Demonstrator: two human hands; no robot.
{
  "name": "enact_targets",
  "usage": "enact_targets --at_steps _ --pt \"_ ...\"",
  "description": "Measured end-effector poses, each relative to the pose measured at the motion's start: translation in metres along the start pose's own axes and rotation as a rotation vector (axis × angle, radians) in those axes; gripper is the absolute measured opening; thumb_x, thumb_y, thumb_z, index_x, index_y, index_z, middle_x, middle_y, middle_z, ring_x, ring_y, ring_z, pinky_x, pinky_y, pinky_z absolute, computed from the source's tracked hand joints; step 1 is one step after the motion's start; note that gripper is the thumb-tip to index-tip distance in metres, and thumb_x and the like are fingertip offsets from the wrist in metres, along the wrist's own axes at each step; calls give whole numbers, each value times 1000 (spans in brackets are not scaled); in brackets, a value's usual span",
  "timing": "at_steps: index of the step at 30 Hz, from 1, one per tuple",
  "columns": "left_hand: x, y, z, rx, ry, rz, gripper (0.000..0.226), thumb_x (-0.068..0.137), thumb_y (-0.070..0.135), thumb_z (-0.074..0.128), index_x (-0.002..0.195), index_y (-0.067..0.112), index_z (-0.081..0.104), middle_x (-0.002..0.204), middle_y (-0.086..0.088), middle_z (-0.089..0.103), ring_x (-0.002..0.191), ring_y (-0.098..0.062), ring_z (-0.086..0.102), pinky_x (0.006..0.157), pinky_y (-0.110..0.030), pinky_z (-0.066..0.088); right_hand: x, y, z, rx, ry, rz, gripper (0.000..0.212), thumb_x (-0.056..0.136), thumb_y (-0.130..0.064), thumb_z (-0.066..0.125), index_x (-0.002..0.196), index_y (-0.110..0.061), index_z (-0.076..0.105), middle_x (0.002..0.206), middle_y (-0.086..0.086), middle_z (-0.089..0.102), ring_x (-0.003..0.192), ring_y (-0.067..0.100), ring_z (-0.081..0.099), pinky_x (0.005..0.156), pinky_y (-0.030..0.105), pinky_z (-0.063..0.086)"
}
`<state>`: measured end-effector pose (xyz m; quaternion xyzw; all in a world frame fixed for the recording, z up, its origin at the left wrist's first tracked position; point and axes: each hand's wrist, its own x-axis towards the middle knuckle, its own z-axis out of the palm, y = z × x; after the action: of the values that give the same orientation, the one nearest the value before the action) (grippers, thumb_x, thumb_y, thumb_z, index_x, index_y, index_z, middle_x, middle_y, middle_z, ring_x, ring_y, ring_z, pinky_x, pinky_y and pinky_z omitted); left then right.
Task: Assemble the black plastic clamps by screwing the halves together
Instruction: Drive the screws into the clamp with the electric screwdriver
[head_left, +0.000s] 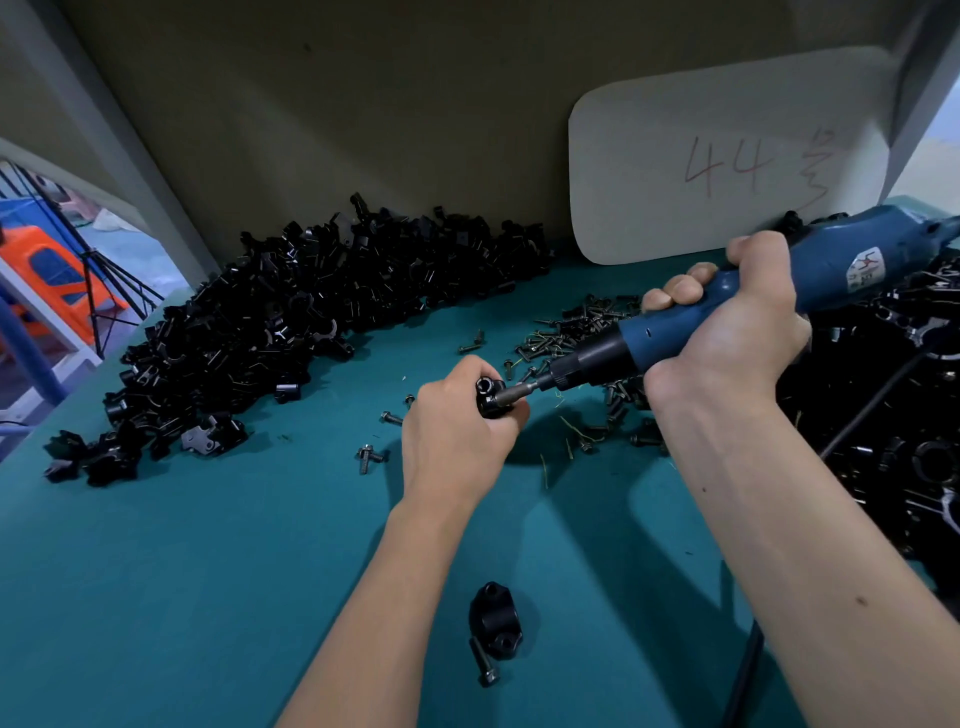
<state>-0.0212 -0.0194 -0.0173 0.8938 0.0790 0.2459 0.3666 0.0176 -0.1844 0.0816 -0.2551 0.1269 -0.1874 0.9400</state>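
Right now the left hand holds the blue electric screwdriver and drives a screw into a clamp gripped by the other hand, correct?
Not quite: the head view shows the right hand holding the blue electric screwdriver, driving into the clamp gripped by the left hand.

A white card (727, 161) leaning against the back wall carries "44" handwritten in red, followed by a red handwritten character that may be Chinese but is too distorted to read. The blue electric screwdriver (810, 280) bears a small white label with a red emblem; its print is illegible.
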Motion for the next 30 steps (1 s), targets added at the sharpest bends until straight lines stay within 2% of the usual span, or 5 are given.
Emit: enact_targets --at_steps 12,17,23,27,30 --pt "1 -1 -1 -262 -57 65 18 77 32 75 80 26 58 66 8 61 57 -11 52 53 -28 45 10 -2 -6 64 -51 141 24 91 -13 60 77 -15 41 61 -1 44 47 13 40 48 26 38" --pt "15 -9 -11 -564 191 -199 24 92 22 76 77 17 57 62 10 50 58 -11 44 59 -29 38 15 -15 -8 127 -228 295 31 94 -31 68 77 -16 47 61 -6 45 49 7 42 48 22 40" --pt "18 -10 -19 -1151 63 -468 36 106 48 49 97 14 38 62 -2 35 43 -12 25 39 -22 19 12 2 -14 -450 -263 331 37 85 -29 84 101 -12 55 67 2 55 49 13 54 50 29 51" --pt "19 -9 -19 -1209 31 -464 19 112 34 37 109 15 38 67 -5 54 50 -15 42 46 -25 33 6 23 -20 -753 -364 410 50 83 4 70 125 -8 44 94 13 62 57 19 64 56 33 58" --pt "19 -9 -16 -1129 62 -454 20 113 30 38 102 15 44 68 -4 64 50 -15 46 47 -24 38 -2 40 -27 -1031 -479 321 44 85 -2 71 115 -15 42 110 15 63 70 22 69 60 34 61"
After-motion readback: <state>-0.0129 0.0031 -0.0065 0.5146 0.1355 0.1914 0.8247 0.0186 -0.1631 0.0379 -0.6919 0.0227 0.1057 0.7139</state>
